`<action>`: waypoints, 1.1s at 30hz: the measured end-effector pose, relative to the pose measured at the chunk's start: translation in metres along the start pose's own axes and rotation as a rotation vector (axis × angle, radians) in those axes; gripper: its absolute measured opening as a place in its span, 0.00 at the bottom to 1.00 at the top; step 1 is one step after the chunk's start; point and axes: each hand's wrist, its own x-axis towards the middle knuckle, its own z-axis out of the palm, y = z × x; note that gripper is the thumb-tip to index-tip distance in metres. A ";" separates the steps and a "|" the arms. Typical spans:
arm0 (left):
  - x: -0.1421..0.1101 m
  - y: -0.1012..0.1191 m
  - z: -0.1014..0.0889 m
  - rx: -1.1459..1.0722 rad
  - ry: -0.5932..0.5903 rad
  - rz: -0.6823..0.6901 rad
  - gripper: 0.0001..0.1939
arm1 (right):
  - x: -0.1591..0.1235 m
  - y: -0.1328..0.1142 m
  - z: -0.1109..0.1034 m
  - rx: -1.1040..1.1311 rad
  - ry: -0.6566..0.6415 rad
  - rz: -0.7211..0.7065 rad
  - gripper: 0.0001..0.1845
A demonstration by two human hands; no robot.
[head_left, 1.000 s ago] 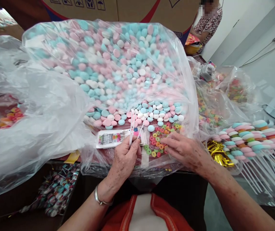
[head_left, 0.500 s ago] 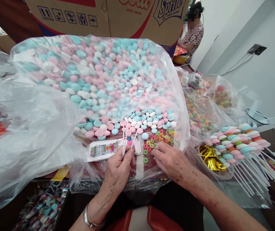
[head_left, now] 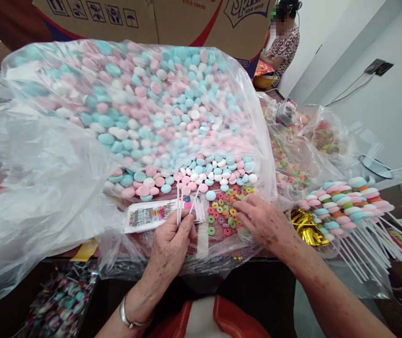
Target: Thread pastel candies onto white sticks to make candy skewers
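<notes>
My left hand (head_left: 171, 246) is closed around a few thin white sticks (head_left: 178, 202), which point up and away from me. My right hand (head_left: 266, 223) reaches over the small ring gummies (head_left: 221, 211), its fingers stretched out over the right side of the group. Whether a gummy is under those fingertips is hidden. Behind both hands lies a big heap of pink, blue and white marshmallows (head_left: 158, 108), mostly under clear plastic, with loose ones spilling toward me. A printed white packet (head_left: 141, 217) rests flat just beyond my left hand.
At the right, several finished marshmallow skewers (head_left: 345, 206) lie beside a bowl of gold twist ties (head_left: 308, 230). Bags of gummies (head_left: 289, 164) sit behind them. A large carton (head_left: 187, 28) stands at the back. A box of wrapped candy (head_left: 62, 300) is below left. Another person (head_left: 283, 44) is at the far right.
My right hand has shifted right across the ring gummies, uncovering more of them. My left hand keeps the sticks in about the same place. The view has tilted slightly down.
</notes>
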 end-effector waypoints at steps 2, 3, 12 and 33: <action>0.000 -0.001 -0.001 0.005 -0.013 -0.012 0.13 | -0.004 -0.006 0.000 0.026 -0.011 -0.070 0.10; 0.000 -0.002 -0.001 0.007 -0.017 -0.016 0.13 | -0.006 -0.008 0.000 0.042 -0.002 -0.108 0.10; 0.001 -0.007 -0.002 -0.003 -0.029 -0.009 0.13 | -0.023 0.000 0.004 0.113 0.029 -0.201 0.10; 0.000 -0.002 0.000 -0.006 -0.005 -0.025 0.13 | 0.013 -0.027 0.013 0.044 0.094 -0.246 0.09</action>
